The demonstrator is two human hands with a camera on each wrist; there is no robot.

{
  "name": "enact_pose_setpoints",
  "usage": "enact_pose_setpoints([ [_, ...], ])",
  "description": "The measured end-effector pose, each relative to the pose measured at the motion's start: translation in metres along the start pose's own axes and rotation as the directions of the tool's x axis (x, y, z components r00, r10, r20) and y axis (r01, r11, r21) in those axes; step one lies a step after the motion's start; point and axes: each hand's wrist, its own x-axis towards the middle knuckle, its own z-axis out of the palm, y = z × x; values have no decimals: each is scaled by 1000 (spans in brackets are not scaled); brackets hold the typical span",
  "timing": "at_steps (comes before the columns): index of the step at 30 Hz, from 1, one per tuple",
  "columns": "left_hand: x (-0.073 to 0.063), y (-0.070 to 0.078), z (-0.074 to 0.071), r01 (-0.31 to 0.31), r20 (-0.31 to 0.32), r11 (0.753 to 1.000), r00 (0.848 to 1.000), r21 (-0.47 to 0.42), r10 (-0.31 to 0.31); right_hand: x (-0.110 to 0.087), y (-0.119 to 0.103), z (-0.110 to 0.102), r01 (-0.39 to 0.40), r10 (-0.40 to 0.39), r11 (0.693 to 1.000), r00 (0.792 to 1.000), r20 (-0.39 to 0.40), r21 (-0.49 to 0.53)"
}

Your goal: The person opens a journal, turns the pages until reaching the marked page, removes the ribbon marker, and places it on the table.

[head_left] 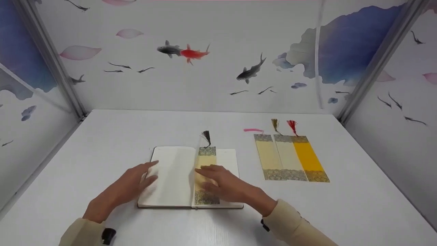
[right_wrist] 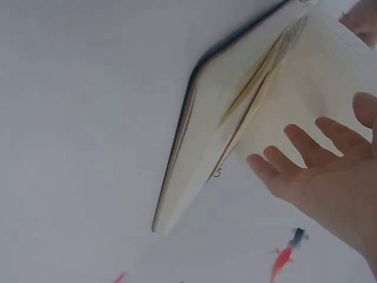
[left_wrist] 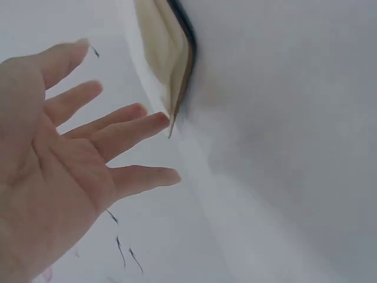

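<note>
An open notebook (head_left: 172, 174) with blank cream pages lies on the table, its dark cover edge showing. A pale yellow bookmark (head_left: 207, 197) with lace-patterned ends and a black tassel (head_left: 206, 137) lies along the right side of the spine. Over its middle is my right hand (head_left: 227, 182), fingers straight and spread, partly hiding it. In the right wrist view a raised page (right_wrist: 306, 94) stands behind those fingers. My left hand (head_left: 131, 181) is at the left page's outer edge with relaxed, spread fingers; the left wrist view shows its fingertips by the notebook's corner (left_wrist: 168, 47).
Right of the notebook, three more bookmarks lie side by side: pale yellow (head_left: 268, 153) with a pink tassel, cream (head_left: 287, 155) with a brown one, and orange-yellow (head_left: 309, 155) with a red one. Printed panels (head_left: 205, 89) enclose the white table (head_left: 119, 124) at the back and sides.
</note>
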Motion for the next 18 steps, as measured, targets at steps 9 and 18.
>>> enact_pose_setpoints([
  [9, -4, -3, -5, -41, -149, 994, 988, -99, 26, 15, -11, 13, -37, 85, 927, 990, 112, -374],
  [18, 1, -3, 0, -24, -49, 999, 999, -23, 23, 16, -12, 13, -61, 143, 906, 975, 168, -419],
])
